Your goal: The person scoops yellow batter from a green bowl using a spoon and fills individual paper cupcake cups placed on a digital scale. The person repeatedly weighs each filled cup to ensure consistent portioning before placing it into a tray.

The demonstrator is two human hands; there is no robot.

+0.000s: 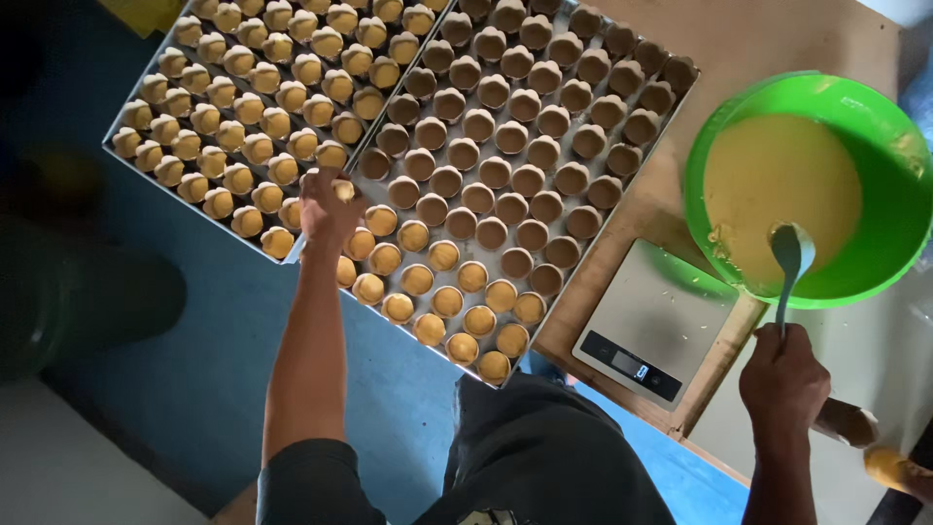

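Here the left hand (328, 209) pinches a filled cup (344, 190) over the tray (505, 374); the right hand's (782, 384) grip is closed round a spoon (789, 262).

Bowl (880, 253) right of trays (505, 165)

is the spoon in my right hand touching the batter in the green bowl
Touching. The head view shows the right hand holding the spoon by its handle, with the spoon's head lying in the yellow batter near the green bowl's front edge.
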